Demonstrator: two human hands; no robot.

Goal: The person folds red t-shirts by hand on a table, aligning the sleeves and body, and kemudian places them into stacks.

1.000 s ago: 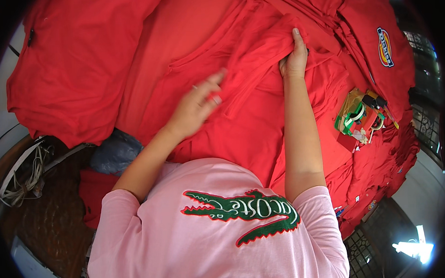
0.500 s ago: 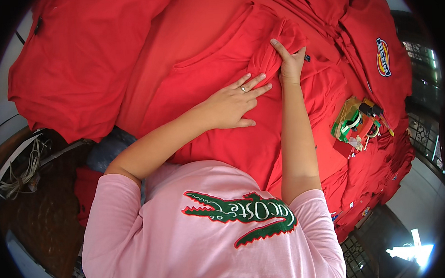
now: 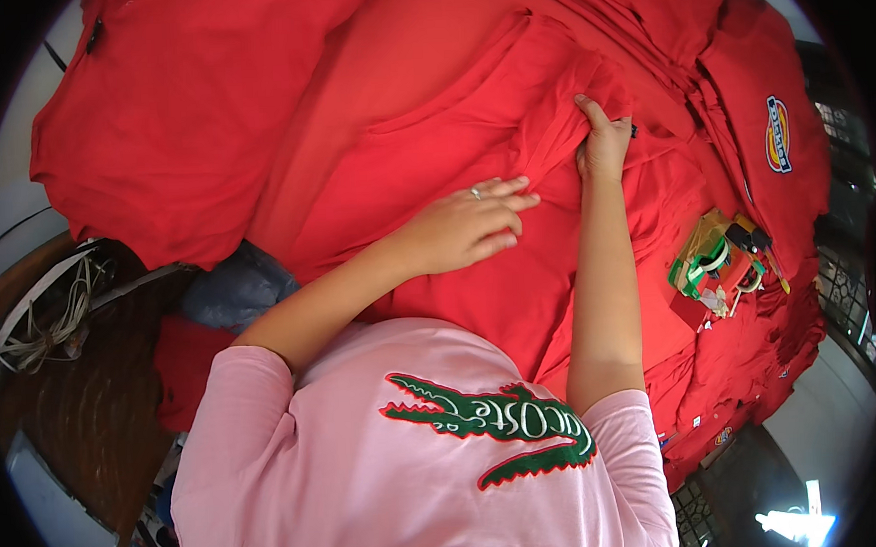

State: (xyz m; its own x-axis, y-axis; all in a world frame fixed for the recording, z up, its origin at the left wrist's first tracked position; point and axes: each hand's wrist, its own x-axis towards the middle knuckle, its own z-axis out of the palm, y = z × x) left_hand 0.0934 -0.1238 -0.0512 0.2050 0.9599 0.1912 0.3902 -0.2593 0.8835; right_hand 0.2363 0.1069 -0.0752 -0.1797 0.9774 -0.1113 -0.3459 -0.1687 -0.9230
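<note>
A red garment [image 3: 452, 146] lies spread over a pile of more red garments. My left hand [image 3: 470, 223], with a ring on one finger, lies flat on the cloth with its fingers together and pointing right. My right hand [image 3: 603, 144] is further away, its fingers closed on a bunched fold of the same red garment near a seam. Both forearms reach forward from my pink shirt [image 3: 417, 460].
A stack of red garments [image 3: 754, 357] runs down the right side, one with an oval badge [image 3: 777, 134]. On it sit green and yellow tape dispensers [image 3: 716, 261]. Coiled white cables [image 3: 39, 320] lie on a dark wooden surface at left, next to a blue cloth [image 3: 238, 287].
My left hand has slid rightward across the garment and flattened. My right hand stays pinched on the fold. The view has shifted slightly.
</note>
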